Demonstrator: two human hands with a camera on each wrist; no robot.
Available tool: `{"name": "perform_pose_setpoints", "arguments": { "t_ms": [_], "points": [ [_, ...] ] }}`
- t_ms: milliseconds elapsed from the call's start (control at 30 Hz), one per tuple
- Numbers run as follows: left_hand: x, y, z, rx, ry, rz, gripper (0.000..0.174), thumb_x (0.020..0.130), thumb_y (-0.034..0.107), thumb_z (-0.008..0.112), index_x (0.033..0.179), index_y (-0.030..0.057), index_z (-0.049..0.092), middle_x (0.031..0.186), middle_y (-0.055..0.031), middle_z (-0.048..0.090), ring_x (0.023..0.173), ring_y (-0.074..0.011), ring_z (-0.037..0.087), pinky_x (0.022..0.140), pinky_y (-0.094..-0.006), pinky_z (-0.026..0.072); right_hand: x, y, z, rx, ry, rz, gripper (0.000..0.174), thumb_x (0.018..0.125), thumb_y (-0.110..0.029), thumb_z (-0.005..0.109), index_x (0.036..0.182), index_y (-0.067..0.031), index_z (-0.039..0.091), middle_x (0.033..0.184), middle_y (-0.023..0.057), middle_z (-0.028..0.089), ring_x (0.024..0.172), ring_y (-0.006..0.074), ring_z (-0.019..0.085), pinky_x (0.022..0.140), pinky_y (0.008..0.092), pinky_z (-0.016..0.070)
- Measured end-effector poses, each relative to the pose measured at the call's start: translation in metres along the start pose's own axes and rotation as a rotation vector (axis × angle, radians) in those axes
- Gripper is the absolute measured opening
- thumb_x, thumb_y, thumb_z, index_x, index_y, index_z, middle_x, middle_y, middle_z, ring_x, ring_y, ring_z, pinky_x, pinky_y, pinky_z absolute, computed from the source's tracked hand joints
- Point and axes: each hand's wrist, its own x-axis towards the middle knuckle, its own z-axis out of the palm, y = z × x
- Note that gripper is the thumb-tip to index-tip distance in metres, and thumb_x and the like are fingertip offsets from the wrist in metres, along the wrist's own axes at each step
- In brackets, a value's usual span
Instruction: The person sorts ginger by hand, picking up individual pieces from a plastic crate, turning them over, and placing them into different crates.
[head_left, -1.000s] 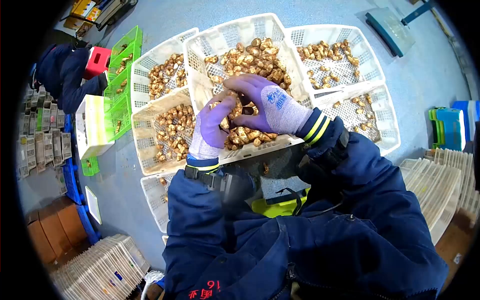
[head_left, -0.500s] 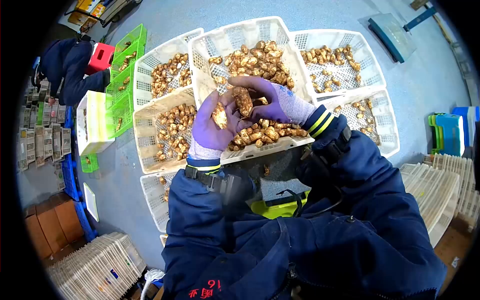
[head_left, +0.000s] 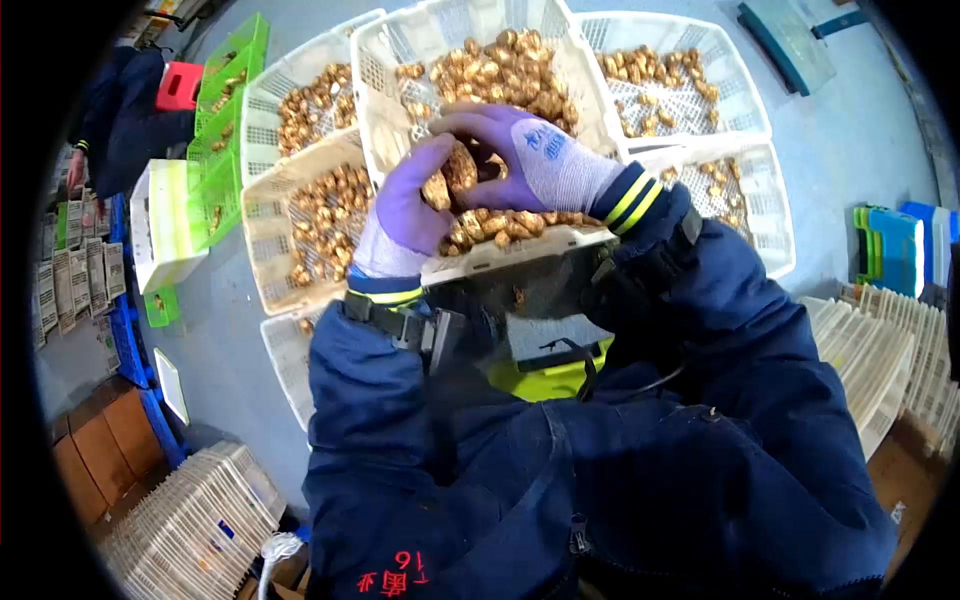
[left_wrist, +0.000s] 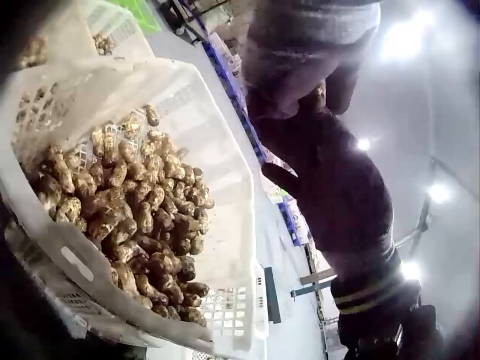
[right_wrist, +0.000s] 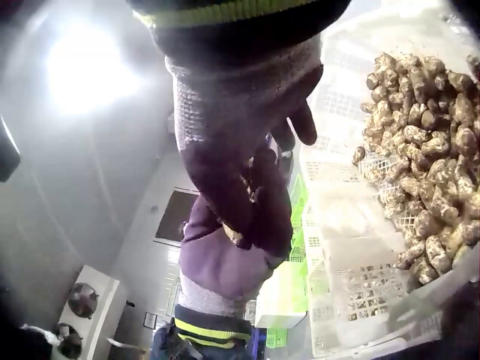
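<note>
Both hands wear purple-palmed gloves and meet over the middle white crate (head_left: 398,122), which holds many stubby brown-and-cream mushrooms (head_left: 500,75). My left hand (head_left: 405,205) cups a pale mushroom (head_left: 436,192) between fingers and thumb. Right beside it, my right hand (head_left: 550,160) grips a darker brown mushroom (head_left: 460,168), its fingers curled over the top and its thumb below. In the right wrist view, the fingers of my right hand (right_wrist: 232,120) overlap the palm of my left hand (right_wrist: 225,259) and hide much of what they hold.
More white crates with mushrooms stand around, including a left crate (head_left: 262,235) and a right crate (head_left: 752,95). Green baskets (head_left: 215,150) line the far left, near another person (head_left: 130,125). Stacked crates (head_left: 200,515) and a platform scale (head_left: 780,50) stand farther out.
The hands parted a little half a second ago, baring the mushrooms; now they are closer together again. The whole head view has shifted, with crates higher in it.
</note>
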Motion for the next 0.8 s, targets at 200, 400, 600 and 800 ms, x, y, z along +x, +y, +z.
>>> {"name": "perform_pose_setpoints", "arguments": {
  "t_ms": [200,400,600,800],
  "points": [
    [-0.006,0.057,-0.088,-0.411,0.164,-0.507,0.033,0.091,0.022,0.058,0.118,0.0032,0.061,0.094,-0.0082,0.065,0.088,-0.0120,0.062,0.073,-0.0226,0.0500,-0.009,-0.002,-0.020,0.062,0.029,0.134,0.045,0.088,-0.023,0.066,0.130,-0.0103,0.055,0.123,0.0156,0.059,0.111,0.0241,0.060,0.094,0.0349,0.0487],
    [-0.124,0.062,-0.200,0.283,-0.225,-0.923,0.038,0.086,0.017,0.062,0.120,0.0012,0.061,0.099,-0.0095,0.065,0.088,-0.0148,0.059,0.079,-0.0274,0.0480,-0.075,-0.014,0.040,0.218,-1.092,0.378,0.032,0.083,-0.011,0.061,0.114,-0.0144,0.068,0.098,0.0133,0.069,0.092,0.0269,0.065,0.078,0.0364,0.0517],
    [-0.125,0.088,-0.197,-0.105,0.519,-0.686,0.048,0.096,0.026,0.052,0.136,-0.0008,0.046,0.122,-0.0160,0.060,0.101,-0.0182,0.062,0.085,-0.0263,0.0474,-0.136,0.025,0.161,-0.191,-1.316,0.353,0.048,0.071,-0.014,0.061,0.119,-0.0144,0.065,0.115,0.0131,0.065,0.107,0.0301,0.062,0.089,0.0397,0.0496],
    [-0.070,0.067,-0.144,-0.686,0.657,-0.062,0.045,0.100,0.016,0.046,0.134,-0.0113,0.039,0.120,-0.0301,0.056,0.090,-0.0210,0.064,0.070,-0.0244,0.0508,-0.174,0.068,0.241,-0.183,-1.292,0.476,0.029,0.072,-0.017,0.061,0.097,-0.0081,0.071,0.101,0.0156,0.069,0.098,0.0302,0.065,0.084,0.0385,0.0516]
  ]
}}
